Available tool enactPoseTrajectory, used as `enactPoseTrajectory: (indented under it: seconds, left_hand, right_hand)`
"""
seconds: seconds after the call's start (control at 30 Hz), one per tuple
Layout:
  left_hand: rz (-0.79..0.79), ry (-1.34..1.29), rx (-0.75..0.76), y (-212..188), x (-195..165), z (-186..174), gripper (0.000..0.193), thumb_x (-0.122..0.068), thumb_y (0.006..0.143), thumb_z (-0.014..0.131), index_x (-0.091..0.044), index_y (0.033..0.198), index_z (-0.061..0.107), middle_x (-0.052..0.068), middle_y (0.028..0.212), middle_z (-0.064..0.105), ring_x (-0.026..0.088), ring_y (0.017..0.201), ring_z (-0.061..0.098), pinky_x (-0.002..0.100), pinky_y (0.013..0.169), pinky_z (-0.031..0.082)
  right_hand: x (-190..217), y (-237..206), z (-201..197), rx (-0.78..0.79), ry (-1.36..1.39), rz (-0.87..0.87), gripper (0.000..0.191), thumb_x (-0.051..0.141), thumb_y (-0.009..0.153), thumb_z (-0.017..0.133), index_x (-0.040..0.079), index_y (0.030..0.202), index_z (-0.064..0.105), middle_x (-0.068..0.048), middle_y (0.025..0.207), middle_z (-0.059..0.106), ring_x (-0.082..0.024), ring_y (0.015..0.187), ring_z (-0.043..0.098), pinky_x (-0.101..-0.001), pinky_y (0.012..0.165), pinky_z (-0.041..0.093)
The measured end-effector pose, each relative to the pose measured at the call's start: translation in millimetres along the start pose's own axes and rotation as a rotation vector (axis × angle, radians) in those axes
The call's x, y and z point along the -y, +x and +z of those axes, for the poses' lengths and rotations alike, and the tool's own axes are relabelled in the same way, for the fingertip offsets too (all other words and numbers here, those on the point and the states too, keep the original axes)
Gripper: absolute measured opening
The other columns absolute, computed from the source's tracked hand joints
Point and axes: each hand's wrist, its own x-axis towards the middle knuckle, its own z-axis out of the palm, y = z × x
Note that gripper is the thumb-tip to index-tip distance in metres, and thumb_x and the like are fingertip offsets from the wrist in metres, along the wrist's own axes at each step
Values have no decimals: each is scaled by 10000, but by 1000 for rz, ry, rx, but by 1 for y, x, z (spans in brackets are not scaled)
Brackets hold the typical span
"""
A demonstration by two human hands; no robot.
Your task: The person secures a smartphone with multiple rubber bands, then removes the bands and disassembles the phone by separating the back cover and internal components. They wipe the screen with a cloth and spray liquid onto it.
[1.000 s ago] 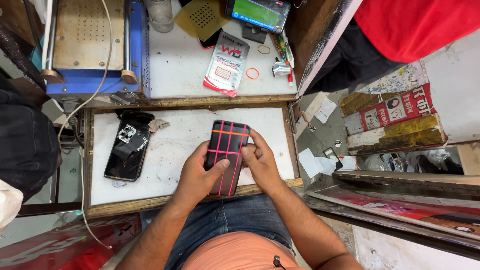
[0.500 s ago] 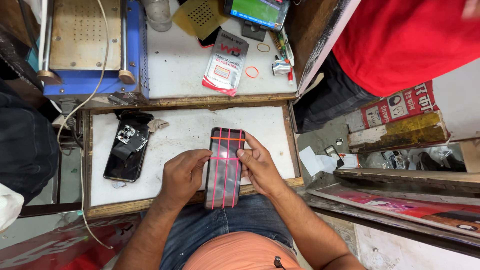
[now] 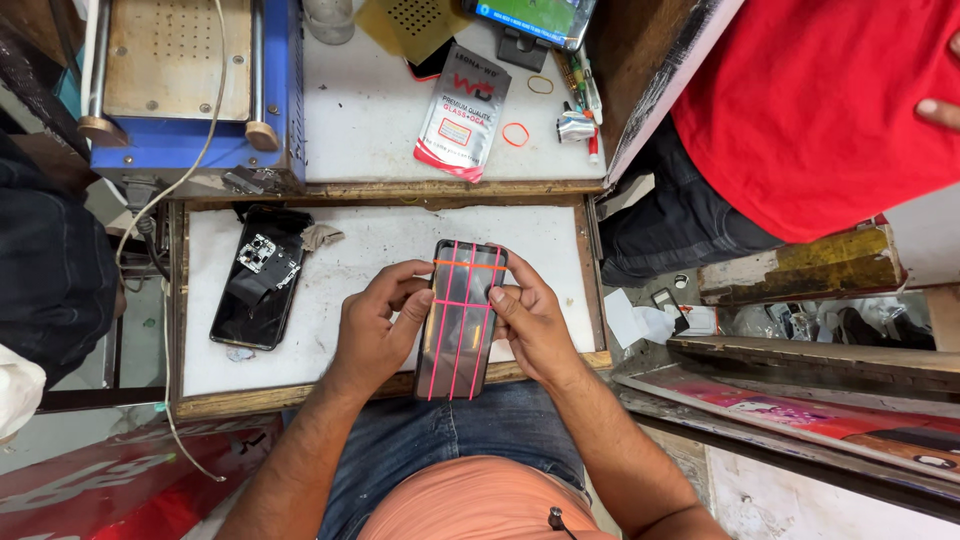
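A dark phone (image 3: 461, 318) wrapped with several red-orange rubber bands lies lengthwise over the front edge of a white worktop (image 3: 390, 250). My left hand (image 3: 375, 325) grips its left side, thumb on the glass. On the right side my right hand (image 3: 528, 318) holds it, fingertips on the upper edge near a band. To the left, an opened phone (image 3: 255, 290) with exposed parts rests flat on the worktop.
A blue machine with a metal plate (image 3: 180, 80) stands at the back left, a cable trailing down. A silver pouch (image 3: 462, 112), loose rubber bands (image 3: 516, 134) and small tools lie on the rear shelf. A person in a red shirt (image 3: 830, 110) stands at the right.
The banded phone has slid toward me and now overhangs the front edge. Both hands shifted along its sides. The person in red has moved further into view.
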Motion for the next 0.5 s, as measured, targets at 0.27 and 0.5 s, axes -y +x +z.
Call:
enactPoseTrajectory:
  seconds: [0.27, 0.5]
  left_hand:
    - [-117, -87, 106, 7, 6, -4, 354, -144, 1016, 641, -51, 1345, 552, 99, 965, 799, 91, 892, 721, 248, 760, 583]
    - [-208, -364, 89, -5, 23, 9, 444, -132, 1029, 618, -37, 1432, 457, 71, 979, 754, 52, 848, 640, 218, 732, 521]
  right_hand:
    - [-1, -2, 3, 10, -126, -149, 696, 169, 1040, 653, 67, 1618, 278, -51, 808, 699, -51, 689, 616, -199, 598, 484]
    - [-7, 2, 6, -69, -208, -235, 360, 144, 1057, 587, 61, 1321, 356, -122, 888, 767, -96, 774, 684, -221, 683, 515]
